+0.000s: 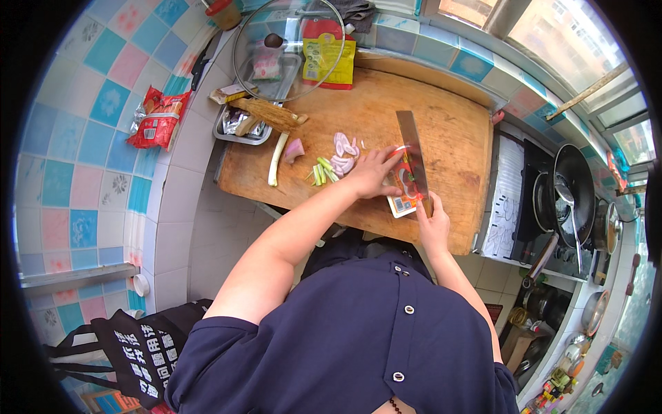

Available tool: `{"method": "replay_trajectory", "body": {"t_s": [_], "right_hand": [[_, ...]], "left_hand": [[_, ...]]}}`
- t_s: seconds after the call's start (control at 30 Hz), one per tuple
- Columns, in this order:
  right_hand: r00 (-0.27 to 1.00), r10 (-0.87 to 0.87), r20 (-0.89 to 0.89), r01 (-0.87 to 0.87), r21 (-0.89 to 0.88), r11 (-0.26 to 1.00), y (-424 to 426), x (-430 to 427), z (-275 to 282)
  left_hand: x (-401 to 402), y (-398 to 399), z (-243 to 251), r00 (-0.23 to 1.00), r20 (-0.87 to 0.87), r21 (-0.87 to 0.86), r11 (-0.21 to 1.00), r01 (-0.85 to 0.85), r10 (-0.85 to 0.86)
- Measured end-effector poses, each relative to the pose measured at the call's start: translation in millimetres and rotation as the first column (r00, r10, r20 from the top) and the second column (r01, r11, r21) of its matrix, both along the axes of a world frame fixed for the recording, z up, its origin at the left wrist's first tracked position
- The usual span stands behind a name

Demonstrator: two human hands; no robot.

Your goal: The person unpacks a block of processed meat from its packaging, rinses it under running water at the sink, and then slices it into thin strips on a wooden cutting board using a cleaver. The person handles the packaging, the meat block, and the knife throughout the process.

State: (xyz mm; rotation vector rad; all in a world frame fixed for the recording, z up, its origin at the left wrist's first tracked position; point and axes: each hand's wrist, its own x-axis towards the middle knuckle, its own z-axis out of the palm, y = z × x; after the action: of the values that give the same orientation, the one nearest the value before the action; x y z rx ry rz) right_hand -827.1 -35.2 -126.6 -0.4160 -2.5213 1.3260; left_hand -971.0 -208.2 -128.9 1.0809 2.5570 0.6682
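Observation:
My right hand (pixel 434 222) grips the handle of a cleaver (pixel 412 145), whose blade lies over a sealed plastic food tray (pixel 405 178) with a red printed film. With fingers spread, my left hand (pixel 373 173) presses on the tray's left side. Both are over a wooden cutting board (pixel 455 129). Left of my left hand are sliced shallots or red onion (pixel 342 152) and cut green scallion pieces (pixel 321 172). Farther left lie a purple onion chunk (pixel 294 150) and a white scallion stalk (pixel 278 159). The tray's contents are hard to make out.
A metal tray (pixel 243 138) with a brown root-like piece (pixel 271 114) on it overlaps the board's left edge. Behind stand a glass lid (pixel 289 49) and a yellow-red pouch (pixel 328 57). A black wok (pixel 573 191) with a ladle is on the stove at right.

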Motion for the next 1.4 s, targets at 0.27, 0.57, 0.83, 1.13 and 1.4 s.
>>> {"method": "replay_trajectory", "body": {"t_s": [0.27,0.57,0.83,1.13,1.4], "right_hand": [[0.982,-0.043,0.185,0.078,-0.187,0.979,9,30,10],[0.981,-0.065,0.186,0.088,-0.119,0.989,3,33,15],[0.997,-0.073,0.032,0.079,-0.225,0.971,20,19,15],[0.988,-0.140,0.067,0.155,-0.377,0.913,34,34,37],[0.987,-0.134,0.084,0.156,-0.382,0.911,18,29,18]], "left_hand": [[1,0,0,1.000,-0.017,-0.001,1.000,-0.006,0.006],[2,2,-6,0.998,-0.066,0.052,0.999,0.006,-0.003],[34,12,-4,0.952,-0.164,0.053,0.966,-0.251,0.257],[45,-1,43,0.965,-0.245,-0.141,0.982,-0.125,0.088],[33,16,6,0.966,-0.259,0.041,0.999,-0.019,0.029]]}}
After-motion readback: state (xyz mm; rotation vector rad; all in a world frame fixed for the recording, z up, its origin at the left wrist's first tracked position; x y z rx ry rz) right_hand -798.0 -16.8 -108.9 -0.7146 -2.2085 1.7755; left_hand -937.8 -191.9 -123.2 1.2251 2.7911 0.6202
